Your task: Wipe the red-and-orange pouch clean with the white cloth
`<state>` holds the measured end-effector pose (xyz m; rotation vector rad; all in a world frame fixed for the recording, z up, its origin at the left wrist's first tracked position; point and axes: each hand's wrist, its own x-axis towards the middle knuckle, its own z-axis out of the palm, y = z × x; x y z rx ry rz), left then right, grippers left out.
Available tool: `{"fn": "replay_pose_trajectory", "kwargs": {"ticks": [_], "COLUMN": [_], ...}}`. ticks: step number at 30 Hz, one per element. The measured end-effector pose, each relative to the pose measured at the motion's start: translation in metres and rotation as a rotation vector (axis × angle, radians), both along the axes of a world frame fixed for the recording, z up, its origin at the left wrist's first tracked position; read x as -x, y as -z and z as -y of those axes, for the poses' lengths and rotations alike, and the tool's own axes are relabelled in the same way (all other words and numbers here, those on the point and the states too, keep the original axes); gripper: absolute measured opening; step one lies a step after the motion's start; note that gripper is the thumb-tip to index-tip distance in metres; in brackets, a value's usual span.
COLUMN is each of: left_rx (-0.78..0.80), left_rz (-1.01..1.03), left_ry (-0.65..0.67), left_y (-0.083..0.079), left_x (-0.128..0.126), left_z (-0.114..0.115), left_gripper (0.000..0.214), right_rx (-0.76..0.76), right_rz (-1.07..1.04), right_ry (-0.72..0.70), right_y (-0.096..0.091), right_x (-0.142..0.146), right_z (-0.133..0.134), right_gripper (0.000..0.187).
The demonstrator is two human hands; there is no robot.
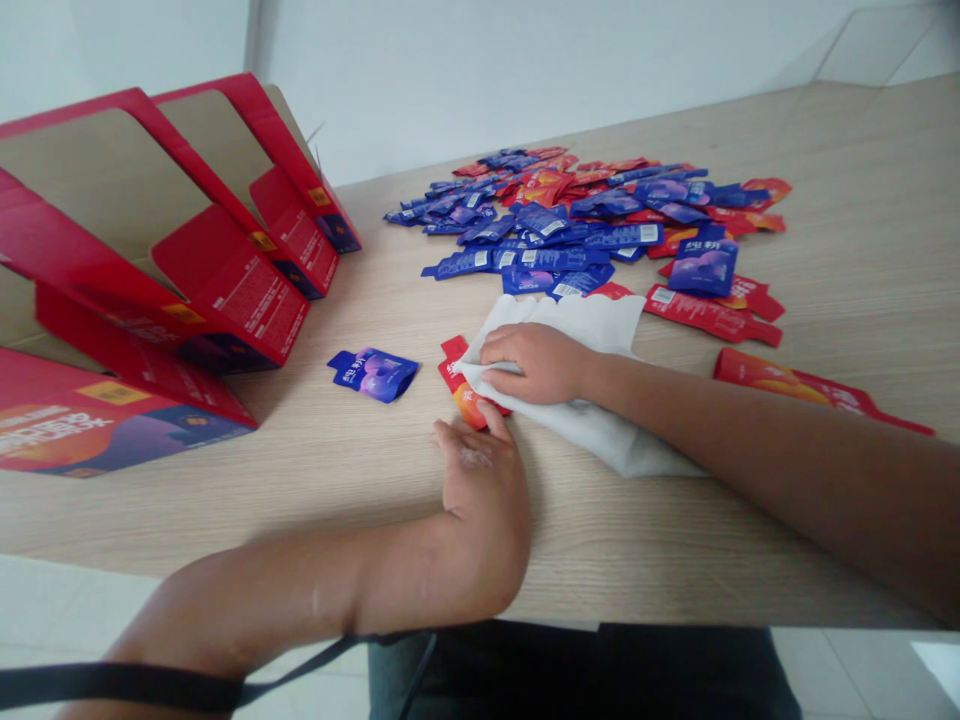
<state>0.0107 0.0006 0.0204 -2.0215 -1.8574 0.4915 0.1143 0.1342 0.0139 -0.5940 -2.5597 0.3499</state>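
My right hand (534, 362) is closed on a white cloth (600, 330) and presses it down onto a red sachet (459, 380) on the wooden table (675, 540). My left hand (480, 470) lies just in front of that sachet, its fingertips pinning the sachet's near end. The cloth covers most of the sachet. A lone blue sachet (375, 373) lies to the left of both hands.
A pile of several blue and red sachets (592, 215) is spread across the far middle of the table. Red cardboard display boxes (150, 270) stand open at the left. A long red sachet (795, 385) lies at the right, beside my right forearm.
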Motion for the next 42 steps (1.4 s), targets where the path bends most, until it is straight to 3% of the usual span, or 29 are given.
{"fn": "replay_pose_trajectory", "kwargs": {"ticks": [10,29,42], "left_rx": [-0.02,0.042,0.063], "left_rz": [0.04,-0.163,-0.183], "left_ry": [-0.011,0.005,0.014], "left_y": [-0.0006,-0.0031,-0.002], "left_x": [0.0001,-0.0012,-0.0003], "left_z": [0.0002,-0.0004,-0.002], "left_gripper": [0.052,0.056,0.056], "right_rx": [-0.001,-0.015,-0.029], "right_rz": [0.009,0.024,0.042], "right_ry": [0.007,0.005,0.01], "right_y": [-0.0015,-0.0008,-0.0006], "right_x": [0.0,0.0002,0.0006], "right_z": [0.0005,-0.0001,0.0001], "right_gripper": [0.022,0.021,0.021]}}
